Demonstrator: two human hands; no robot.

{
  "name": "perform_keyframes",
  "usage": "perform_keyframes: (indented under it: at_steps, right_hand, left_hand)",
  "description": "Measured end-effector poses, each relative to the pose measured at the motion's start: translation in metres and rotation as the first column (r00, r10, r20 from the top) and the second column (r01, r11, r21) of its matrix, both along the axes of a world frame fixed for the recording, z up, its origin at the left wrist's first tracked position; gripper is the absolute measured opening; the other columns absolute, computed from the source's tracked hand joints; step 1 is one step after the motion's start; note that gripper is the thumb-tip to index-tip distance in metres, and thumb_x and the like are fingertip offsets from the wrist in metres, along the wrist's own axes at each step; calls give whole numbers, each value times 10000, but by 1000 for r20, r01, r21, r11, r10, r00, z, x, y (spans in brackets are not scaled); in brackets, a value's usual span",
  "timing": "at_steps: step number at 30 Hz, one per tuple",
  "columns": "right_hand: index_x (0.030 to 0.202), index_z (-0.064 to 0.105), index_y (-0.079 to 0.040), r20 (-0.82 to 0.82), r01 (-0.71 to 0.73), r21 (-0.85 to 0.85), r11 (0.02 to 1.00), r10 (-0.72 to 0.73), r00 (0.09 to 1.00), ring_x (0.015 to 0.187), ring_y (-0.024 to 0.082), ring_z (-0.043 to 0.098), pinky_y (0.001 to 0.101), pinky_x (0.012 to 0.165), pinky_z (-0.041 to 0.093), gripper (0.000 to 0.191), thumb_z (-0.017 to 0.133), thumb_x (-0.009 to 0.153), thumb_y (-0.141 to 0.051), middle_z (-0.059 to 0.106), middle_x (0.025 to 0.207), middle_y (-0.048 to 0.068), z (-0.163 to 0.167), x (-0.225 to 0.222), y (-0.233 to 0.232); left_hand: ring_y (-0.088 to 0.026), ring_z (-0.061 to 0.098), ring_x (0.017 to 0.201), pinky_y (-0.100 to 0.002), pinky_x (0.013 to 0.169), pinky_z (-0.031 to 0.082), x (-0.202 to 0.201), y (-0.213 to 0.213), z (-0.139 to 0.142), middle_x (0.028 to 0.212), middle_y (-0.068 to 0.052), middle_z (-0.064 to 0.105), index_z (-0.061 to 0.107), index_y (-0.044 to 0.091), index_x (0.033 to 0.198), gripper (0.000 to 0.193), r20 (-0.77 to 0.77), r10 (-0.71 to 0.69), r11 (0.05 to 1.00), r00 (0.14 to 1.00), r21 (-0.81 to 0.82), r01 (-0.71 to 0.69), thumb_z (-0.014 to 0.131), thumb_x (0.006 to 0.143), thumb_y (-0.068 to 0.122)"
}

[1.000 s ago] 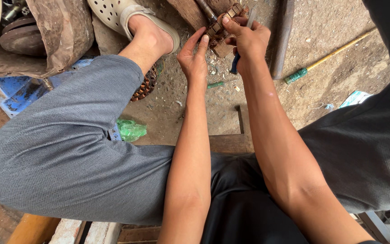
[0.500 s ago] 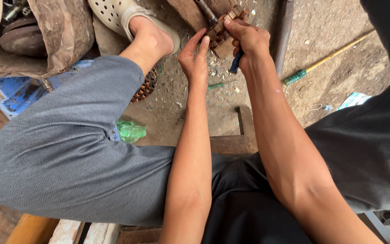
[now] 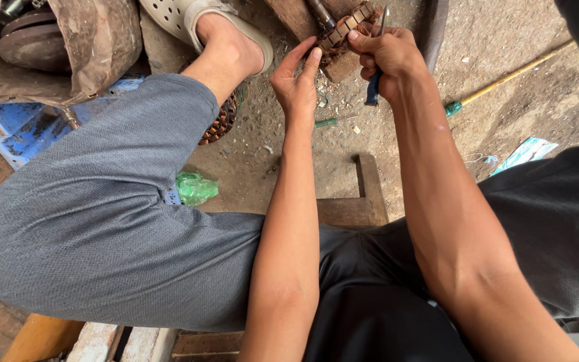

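A rusty motor armature (image 3: 345,30) with copper windings lies on a wooden block (image 3: 296,17) on the dirt floor, its shaft pointing up and left. My left hand (image 3: 296,80) touches its near side with the fingertips. My right hand (image 3: 387,57) grips a blue-handled tool (image 3: 374,88) whose metal tip rises beside the armature's slots. My left knee in grey trousers (image 3: 108,201) fills the left of the view, with my foot in a pale perforated clog (image 3: 189,17) next to the block.
A long green-and-yellow screwdriver (image 3: 504,80) lies at the right, a small green tool (image 3: 326,123) under my left hand. A coil of copper wire (image 3: 219,121) sits by my leg, near a green plastic scrap (image 3: 196,188). Rusty parts and brown sacking (image 3: 95,40) at top left; wooden stool (image 3: 363,201) beneath me.
My right hand has shifted slightly along the armature with the tool, and my left fingers have closed in against its side. Otherwise the scene holds still.
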State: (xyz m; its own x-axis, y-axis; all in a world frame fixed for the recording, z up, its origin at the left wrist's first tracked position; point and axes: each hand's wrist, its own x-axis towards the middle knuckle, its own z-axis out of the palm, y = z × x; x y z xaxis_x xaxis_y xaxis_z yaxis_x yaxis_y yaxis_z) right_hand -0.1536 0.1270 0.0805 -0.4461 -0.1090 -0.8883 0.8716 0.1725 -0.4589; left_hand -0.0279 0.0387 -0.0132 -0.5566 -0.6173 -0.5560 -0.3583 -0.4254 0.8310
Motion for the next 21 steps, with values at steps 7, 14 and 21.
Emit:
perform_keyframes:
  at_steps: [7, 14, 21]
  right_hand:
    - [946, 656, -13, -56, -18, 42, 999, 20, 998, 491, 59, 460, 236, 422, 352, 142, 786, 896, -38, 636, 697, 23, 3, 2, -6]
    - [1033, 694, 83, -244, 172, 275, 946, -104, 964, 483, 99, 526, 241, 406, 363, 333, 811, 735, -9, 730, 718, 73, -5, 11, -14]
    - [1235, 618, -24, -548, -48, 543, 838, 397, 736, 715, 86, 714, 257, 624, 573, 538, 818, 737, -67, 745, 876, 36, -27, 28, 1]
  left_hand:
    - [-220, 713, 1137, -357, 1056, 524, 1, -2, 2, 1180, -116, 783, 778, 45, 1155, 285, 32, 2, 1000, 999, 24, -3, 806, 887, 140]
    - [-221, 712, 1124, -360, 1040, 535, 0, -2, 4, 1188, -123, 781, 776, 43, 1162, 278, -26, 12, 999, 1000, 30, -11, 809, 898, 122]
    - [-224, 720, 1125, -363, 1032, 539, -1, -3, 5, 1177, -126, 784, 786, 48, 1136, 287, 71, -1, 1000, 997, 13, 0, 818, 866, 142]
